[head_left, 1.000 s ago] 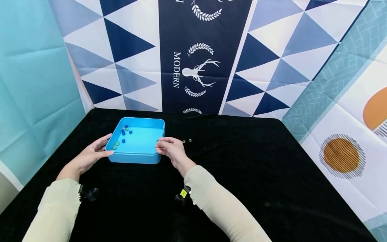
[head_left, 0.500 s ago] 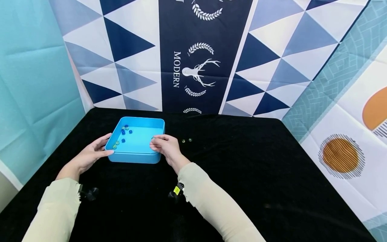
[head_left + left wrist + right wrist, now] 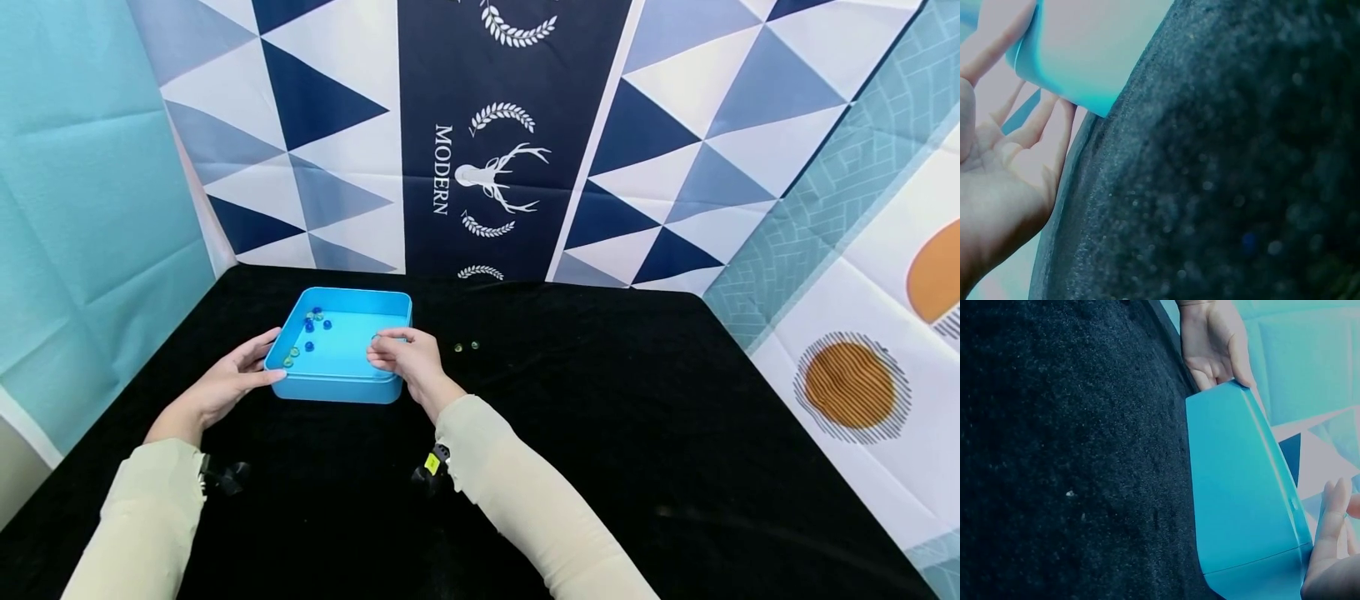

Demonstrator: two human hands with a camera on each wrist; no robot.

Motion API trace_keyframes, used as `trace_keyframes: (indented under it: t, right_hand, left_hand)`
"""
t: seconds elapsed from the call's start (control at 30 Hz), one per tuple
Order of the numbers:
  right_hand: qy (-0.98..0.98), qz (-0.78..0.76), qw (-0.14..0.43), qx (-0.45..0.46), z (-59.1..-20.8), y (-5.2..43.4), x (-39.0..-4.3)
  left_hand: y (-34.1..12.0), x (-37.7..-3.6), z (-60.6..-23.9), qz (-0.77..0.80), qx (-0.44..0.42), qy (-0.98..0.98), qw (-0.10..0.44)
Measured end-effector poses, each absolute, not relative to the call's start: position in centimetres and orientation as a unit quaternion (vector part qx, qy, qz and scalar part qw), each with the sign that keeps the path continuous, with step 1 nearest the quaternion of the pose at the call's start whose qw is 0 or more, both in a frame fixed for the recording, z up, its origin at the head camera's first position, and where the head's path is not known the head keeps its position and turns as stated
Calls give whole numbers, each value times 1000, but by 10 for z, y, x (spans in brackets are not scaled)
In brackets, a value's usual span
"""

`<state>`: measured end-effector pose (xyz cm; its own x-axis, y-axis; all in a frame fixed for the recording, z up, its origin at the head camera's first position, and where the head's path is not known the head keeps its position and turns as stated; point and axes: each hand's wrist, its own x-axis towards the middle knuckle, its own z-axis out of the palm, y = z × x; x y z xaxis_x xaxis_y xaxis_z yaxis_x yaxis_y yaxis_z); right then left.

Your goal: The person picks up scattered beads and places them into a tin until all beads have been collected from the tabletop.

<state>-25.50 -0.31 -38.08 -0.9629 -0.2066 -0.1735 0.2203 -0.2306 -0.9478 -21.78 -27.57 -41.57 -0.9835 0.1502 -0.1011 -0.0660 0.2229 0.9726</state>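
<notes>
A light blue square box (image 3: 333, 390) stands open-topped on the black cloth. Several small blue beads (image 3: 309, 346) and yellowish-green clear beads (image 3: 288, 362) lie in its left half. My left hand (image 3: 225, 385) holds the box's near left corner, thumb on the front rim and fingers along the left side. Over the right part of the box, my right hand (image 3: 411, 357) pinches a small clear bead (image 3: 375, 337) between thumb and fingertips, largely covered by them. The right wrist view shows the box's wall (image 3: 1241, 481), with the right fingers (image 3: 1334, 515) above its rim.
Two yellowish clear beads (image 3: 458, 347) lie on the black cloth (image 3: 600, 433) right of the box. Patterned fabric (image 3: 330, 133) hangs behind the table, and pale blue fabric (image 3: 90, 183) at the left.
My right hand has moved left from the box's right rim to over its inside, still pinching the bead. The left hand keeps its hold on the corner.
</notes>
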Motion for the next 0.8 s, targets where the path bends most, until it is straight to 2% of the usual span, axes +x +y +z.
trace_keyframes:
  t: [0.8]
  right_hand:
    - [601, -788, 131, -18, -387, 14, -247]
  left_hand:
    - [-276, -220, -418, 628, 28, 773, 85]
